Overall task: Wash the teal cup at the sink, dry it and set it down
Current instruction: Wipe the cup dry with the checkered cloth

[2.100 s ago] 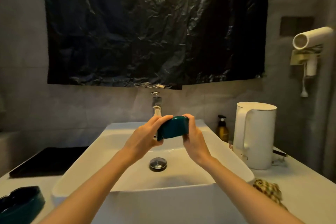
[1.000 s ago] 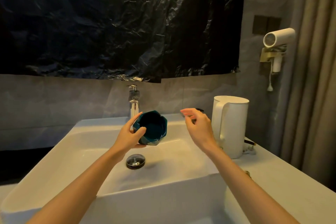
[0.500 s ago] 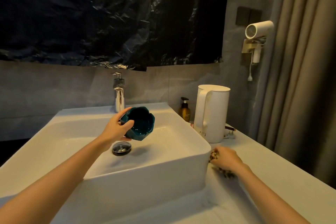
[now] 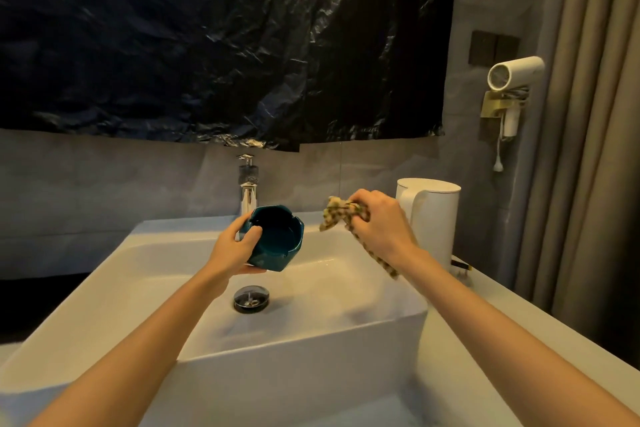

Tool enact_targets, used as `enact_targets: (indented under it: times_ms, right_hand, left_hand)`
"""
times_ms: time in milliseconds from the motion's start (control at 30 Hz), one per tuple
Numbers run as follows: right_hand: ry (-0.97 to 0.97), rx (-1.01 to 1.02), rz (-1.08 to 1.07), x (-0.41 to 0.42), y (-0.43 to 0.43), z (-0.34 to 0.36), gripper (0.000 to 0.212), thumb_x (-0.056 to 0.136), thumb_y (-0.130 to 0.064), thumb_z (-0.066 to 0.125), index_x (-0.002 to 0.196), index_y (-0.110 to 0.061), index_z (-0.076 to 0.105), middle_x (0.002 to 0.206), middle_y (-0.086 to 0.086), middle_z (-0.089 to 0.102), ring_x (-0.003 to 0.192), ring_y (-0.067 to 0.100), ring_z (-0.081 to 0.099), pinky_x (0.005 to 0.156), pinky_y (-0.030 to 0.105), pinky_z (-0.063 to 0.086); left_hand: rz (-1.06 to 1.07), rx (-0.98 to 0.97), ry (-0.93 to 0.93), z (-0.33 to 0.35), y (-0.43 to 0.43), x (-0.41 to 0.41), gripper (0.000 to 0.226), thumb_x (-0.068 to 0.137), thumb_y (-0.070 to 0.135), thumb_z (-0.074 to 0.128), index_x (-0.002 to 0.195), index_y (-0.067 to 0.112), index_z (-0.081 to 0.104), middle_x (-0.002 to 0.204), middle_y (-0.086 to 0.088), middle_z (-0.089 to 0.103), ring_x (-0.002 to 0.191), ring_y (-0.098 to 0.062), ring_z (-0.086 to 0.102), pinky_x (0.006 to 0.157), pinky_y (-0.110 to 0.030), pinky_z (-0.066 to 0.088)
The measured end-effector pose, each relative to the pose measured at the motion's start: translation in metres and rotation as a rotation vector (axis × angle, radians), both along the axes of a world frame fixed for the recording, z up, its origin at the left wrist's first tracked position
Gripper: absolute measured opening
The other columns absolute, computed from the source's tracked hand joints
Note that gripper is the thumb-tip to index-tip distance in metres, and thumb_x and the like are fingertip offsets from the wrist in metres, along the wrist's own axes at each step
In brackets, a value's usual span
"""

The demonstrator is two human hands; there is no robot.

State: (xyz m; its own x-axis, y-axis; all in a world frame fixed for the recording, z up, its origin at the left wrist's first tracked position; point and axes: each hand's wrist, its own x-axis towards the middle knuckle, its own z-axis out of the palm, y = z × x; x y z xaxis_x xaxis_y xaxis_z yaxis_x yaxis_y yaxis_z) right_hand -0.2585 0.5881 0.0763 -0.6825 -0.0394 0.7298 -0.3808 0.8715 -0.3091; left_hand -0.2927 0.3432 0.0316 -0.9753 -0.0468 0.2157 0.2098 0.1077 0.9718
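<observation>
Sink: white rectangular ceramic sink (image 4: 311,336), its well open beneath both hands; chrome tap (image 4: 248,191) on the far edge, just behind the cup.
Counter: pale stone counter (image 4: 485,322) runs along the sink's right side, with a tall white plastic kettle (image 4: 433,218) at its far end.
Left hand (image 4: 232,250): fingers and thumb curled round the faceted teal ceramic cup (image 4: 277,239), which is held over the sink with its mouth tilted right and near.
Right hand (image 4: 381,222): fingers clamped on a bunched yellow-and-dark patterned cloth (image 4: 337,215), just right of the cup's mouth and not touching it.
Coming move: probably a short leftward push of the cloth into the mouth, with only air between them.
</observation>
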Motion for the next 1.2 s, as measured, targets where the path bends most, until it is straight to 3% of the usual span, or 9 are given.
enact_targets:
  times_ms: [100, 267, 500, 667, 767, 867, 933, 1067, 1200]
  right_hand:
    - [0.041, 0.021, 0.088, -0.011, -0.050, 0.004, 0.014, 0.088, -0.018, 0.062, 0.102, -0.019, 0.064, 0.096, -0.001, 0.057, 0.084, 0.017, 0.055, 0.070, 0.028, 0.045]
    - [-0.006, 0.223, 0.167, -0.035, -0.103, -0.018, 0.016, 0.086, -0.013, 0.061, 0.100, -0.009, 0.068, 0.102, 0.006, 0.055, 0.089, 0.026, 0.058, 0.076, 0.036, 0.051]
    - [-0.084, 0.142, 0.390, -0.046, -0.112, -0.037, 0.036, 0.084, -0.004, 0.062, 0.119, -0.012, 0.065, 0.123, 0.005, 0.062, 0.110, 0.021, 0.058, 0.097, 0.028, 0.046]
    - [-0.160, 0.022, 0.478, -0.040, -0.104, -0.039, 0.033, 0.085, -0.021, 0.066, 0.116, -0.017, 0.054, 0.114, 0.003, 0.066, 0.100, 0.018, 0.063, 0.083, 0.028, 0.055]
    - [-0.187, 0.080, 0.498, -0.037, -0.106, -0.039, 0.031, 0.095, -0.024, 0.053, 0.125, -0.020, 0.062, 0.135, -0.004, 0.057, 0.122, 0.014, 0.053, 0.102, 0.025, 0.045]
    - [-0.198, 0.261, 0.467, -0.035, -0.108, -0.037, 0.039, 0.100, -0.017, 0.037, 0.135, -0.025, 0.053, 0.149, -0.011, 0.040, 0.137, 0.010, 0.032, 0.115, 0.027, 0.024]
    - [-0.169, 0.375, 0.433, -0.036, -0.107, -0.035, 0.042, 0.101, -0.017, 0.032, 0.139, -0.026, 0.048, 0.150, -0.011, 0.037, 0.137, 0.011, 0.029, 0.117, 0.030, 0.019]
    - [0.044, 0.535, 0.267, -0.041, -0.100, -0.040, 0.040, 0.098, -0.024, 0.035, 0.132, -0.034, 0.053, 0.145, -0.004, 0.038, 0.122, 0.020, 0.029, 0.105, 0.036, 0.021]
    - [0.109, 0.575, 0.024, -0.041, -0.096, -0.042, 0.034, 0.095, -0.033, 0.037, 0.118, -0.031, 0.061, 0.130, 0.002, 0.042, 0.111, 0.021, 0.023, 0.095, 0.042, 0.016]
  left_hand:
    - [0.012, 0.003, 0.024, 0.002, -0.003, 0.001, 0.037, 0.098, 0.024, 0.045, 0.134, 0.028, 0.042, 0.130, -0.009, 0.046, 0.107, -0.030, 0.052, 0.062, -0.038, 0.058]
    - [0.012, -0.059, 0.099, 0.003, -0.005, 0.001, 0.034, 0.097, 0.027, 0.046, 0.131, 0.032, 0.044, 0.118, -0.003, 0.051, 0.093, -0.018, 0.056, 0.057, -0.031, 0.058]
    - [0.026, -0.149, 0.123, -0.003, -0.012, -0.005, 0.038, 0.098, 0.026, 0.045, 0.134, 0.035, 0.041, 0.126, -0.001, 0.048, 0.105, -0.021, 0.052, 0.059, -0.028, 0.057]
    - [0.028, -0.116, 0.098, -0.001, -0.011, -0.006, 0.035, 0.098, 0.026, 0.043, 0.132, 0.036, 0.043, 0.129, -0.003, 0.049, 0.109, -0.024, 0.052, 0.065, -0.034, 0.059]
    - [0.035, -0.105, 0.091, 0.000, -0.011, -0.007, 0.036, 0.099, 0.025, 0.042, 0.134, 0.035, 0.041, 0.135, -0.005, 0.046, 0.112, -0.025, 0.050, 0.063, -0.032, 0.058]
    - [0.045, -0.076, 0.075, 0.001, -0.011, -0.006, 0.039, 0.099, 0.026, 0.040, 0.137, 0.031, 0.039, 0.137, -0.007, 0.044, 0.114, -0.027, 0.050, 0.065, -0.034, 0.057]
    - [0.027, -0.076, 0.056, 0.002, -0.011, -0.004, 0.038, 0.099, 0.026, 0.040, 0.137, 0.029, 0.038, 0.136, -0.006, 0.044, 0.111, -0.025, 0.050, 0.063, -0.032, 0.057]
    - [-0.036, -0.078, 0.051, 0.004, -0.010, 0.001, 0.033, 0.100, 0.024, 0.038, 0.132, 0.032, 0.040, 0.124, -0.003, 0.047, 0.103, -0.020, 0.052, 0.059, -0.029, 0.058]
    - [-0.037, -0.113, 0.065, 0.002, -0.009, 0.003, 0.029, 0.100, 0.024, 0.039, 0.127, 0.034, 0.041, 0.116, 0.000, 0.048, 0.101, -0.019, 0.051, 0.058, -0.027, 0.058]
